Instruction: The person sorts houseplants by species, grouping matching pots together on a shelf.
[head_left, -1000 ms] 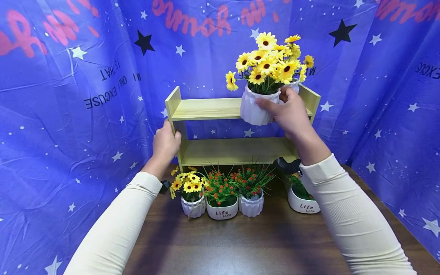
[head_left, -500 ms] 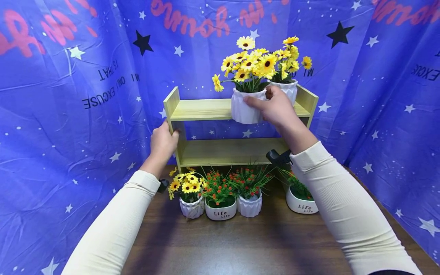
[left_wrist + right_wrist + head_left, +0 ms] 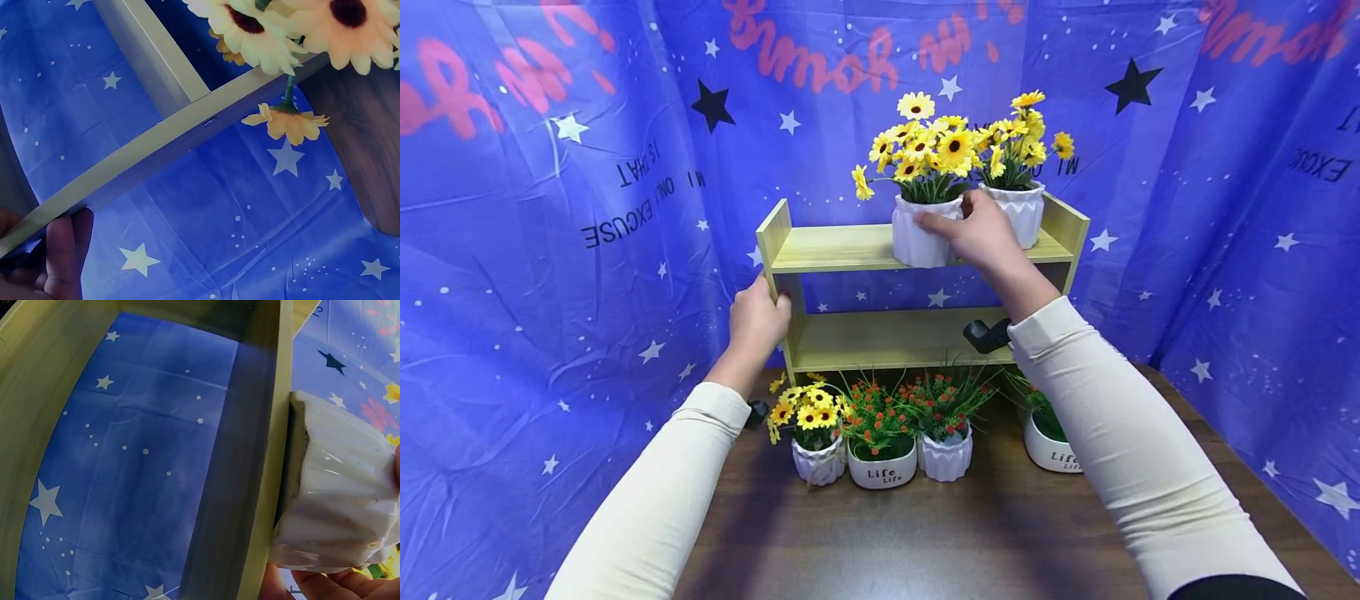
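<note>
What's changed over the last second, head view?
Right hand carried the held flower pot leftward along the shelf unit's top board, uncovering the rear flower pot to its right. Nothing visibly taken up or let go; can't tell whether the held one has settled.

Same as before: left hand gripping the unit's left side panel, potted plants on the table.

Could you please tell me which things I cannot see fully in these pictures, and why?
Head view: the right end of the rightmost Life planter is hidden by the right sleeve.
Head view: the lower left of the rear white pot is hidden by the right hand.
Left wrist view: most of the left hand is cut off by the left and bottom edges.
Right wrist view: the held pot is cut off by the right edge.
</note>
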